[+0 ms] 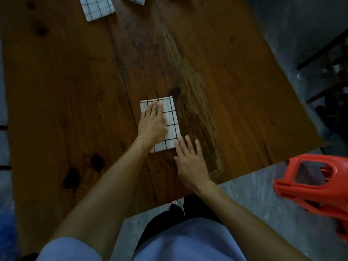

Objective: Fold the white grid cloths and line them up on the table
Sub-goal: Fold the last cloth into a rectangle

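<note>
A white cloth with a black grid (170,119), folded into a small rectangle, lies in the middle of the wooden table (75,81). My left hand (153,123) presses flat on the cloth's left half with straight fingers. My right hand (191,162) lies flat on the table just below the cloth's near right corner, fingertips at its edge. Another folded grid cloth (97,7) sits at the far edge, upper left. A third cloth (134,0) is partly cut off at the top of the view.
A red plastic chair (312,183) stands to the right of the table's near corner. Dark wooden furniture (327,59) is at the far right on the grey floor. The table's near edge runs close to my body.
</note>
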Available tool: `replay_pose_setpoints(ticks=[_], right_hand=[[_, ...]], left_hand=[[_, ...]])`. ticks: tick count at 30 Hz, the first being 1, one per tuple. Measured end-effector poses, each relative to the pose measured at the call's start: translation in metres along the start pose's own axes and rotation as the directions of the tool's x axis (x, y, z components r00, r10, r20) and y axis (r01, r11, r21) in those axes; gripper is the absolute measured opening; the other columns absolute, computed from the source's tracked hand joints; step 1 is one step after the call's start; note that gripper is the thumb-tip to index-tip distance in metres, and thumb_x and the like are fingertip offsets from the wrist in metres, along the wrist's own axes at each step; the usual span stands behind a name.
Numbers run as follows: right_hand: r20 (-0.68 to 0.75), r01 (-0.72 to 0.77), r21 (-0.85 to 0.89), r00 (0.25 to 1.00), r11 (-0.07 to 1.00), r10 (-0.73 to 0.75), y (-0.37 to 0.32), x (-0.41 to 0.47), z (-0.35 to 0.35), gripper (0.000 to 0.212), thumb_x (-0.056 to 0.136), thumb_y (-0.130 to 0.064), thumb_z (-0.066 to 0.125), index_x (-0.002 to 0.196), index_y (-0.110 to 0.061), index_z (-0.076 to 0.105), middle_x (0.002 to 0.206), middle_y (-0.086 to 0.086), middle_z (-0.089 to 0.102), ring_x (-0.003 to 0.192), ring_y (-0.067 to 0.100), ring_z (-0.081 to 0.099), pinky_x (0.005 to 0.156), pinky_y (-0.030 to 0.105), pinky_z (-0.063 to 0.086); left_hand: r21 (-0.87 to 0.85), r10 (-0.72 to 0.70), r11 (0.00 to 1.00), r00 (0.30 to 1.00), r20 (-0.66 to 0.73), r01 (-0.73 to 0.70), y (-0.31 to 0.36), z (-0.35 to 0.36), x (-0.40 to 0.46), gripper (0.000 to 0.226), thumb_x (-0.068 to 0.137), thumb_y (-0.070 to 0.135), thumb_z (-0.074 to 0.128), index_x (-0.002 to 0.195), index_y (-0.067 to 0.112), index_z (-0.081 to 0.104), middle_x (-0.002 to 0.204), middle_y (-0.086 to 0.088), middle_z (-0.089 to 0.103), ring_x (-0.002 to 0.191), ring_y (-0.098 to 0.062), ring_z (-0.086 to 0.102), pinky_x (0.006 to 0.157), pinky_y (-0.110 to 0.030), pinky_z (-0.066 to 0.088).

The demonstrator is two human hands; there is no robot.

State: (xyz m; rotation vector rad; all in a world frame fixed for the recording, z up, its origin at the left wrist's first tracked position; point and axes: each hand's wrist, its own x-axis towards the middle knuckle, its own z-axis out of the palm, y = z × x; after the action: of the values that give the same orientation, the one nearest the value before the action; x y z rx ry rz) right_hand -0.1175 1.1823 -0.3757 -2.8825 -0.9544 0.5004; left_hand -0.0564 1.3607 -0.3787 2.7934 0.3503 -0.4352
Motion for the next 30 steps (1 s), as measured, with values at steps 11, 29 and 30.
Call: replay_pose_setpoints(ticks=[11, 29, 30], right_hand=[[0.034, -0.029, 0.287, 0.999, 0.958, 0.020, 0.017, -0.012, -0.059, 0.049, 0.103, -0.034, 0.033, 0.149, -0.018, 0.029, 0.153, -0.001, 0.037, 0.145, 0.016, 0.025, 0.120, 0.036, 0.007], [-0.073, 0.058, 0.311, 0.997, 0.949, -0.037, 0.024, 0.107, -0.061, 0.041, 0.095, -0.022, 0.050, 0.135, -0.016, 0.048, 0.135, 0.005, 0.050, 0.118, 0.018, 0.050, 0.098, 0.030, 0.043], [-0.087, 0.066, 0.298, 0.995, 0.952, -0.042, 0.024, 0.108, -0.057, 0.040, 0.094, -0.022, 0.051, 0.133, -0.017, 0.049, 0.133, 0.005, 0.051, 0.115, 0.018, 0.051, 0.096, 0.029, 0.045]], left_hand=[[0.004, 0.048, 0.999, 0.995, -0.091, -0.048, 0.001, -0.022, -0.003, 0.054, 0.101, 0.034, 0.033, 0.149, 0.012, 0.021, 0.157, -0.012, 0.018, 0.147, -0.025, 0.010, 0.120, -0.046, 0.005], [0.051, -0.059, 0.996, 0.988, -0.143, 0.067, -0.008, -0.035, 0.021, 0.046, 0.097, 0.033, 0.044, 0.140, 0.016, 0.037, 0.130, -0.008, 0.048, 0.123, -0.022, 0.042, 0.110, -0.039, 0.028], [0.043, -0.064, 0.997, 0.988, -0.142, 0.071, -0.008, -0.036, 0.023, 0.042, 0.097, 0.033, 0.044, 0.137, 0.017, 0.040, 0.127, -0.006, 0.049, 0.119, -0.021, 0.044, 0.106, -0.037, 0.031]])
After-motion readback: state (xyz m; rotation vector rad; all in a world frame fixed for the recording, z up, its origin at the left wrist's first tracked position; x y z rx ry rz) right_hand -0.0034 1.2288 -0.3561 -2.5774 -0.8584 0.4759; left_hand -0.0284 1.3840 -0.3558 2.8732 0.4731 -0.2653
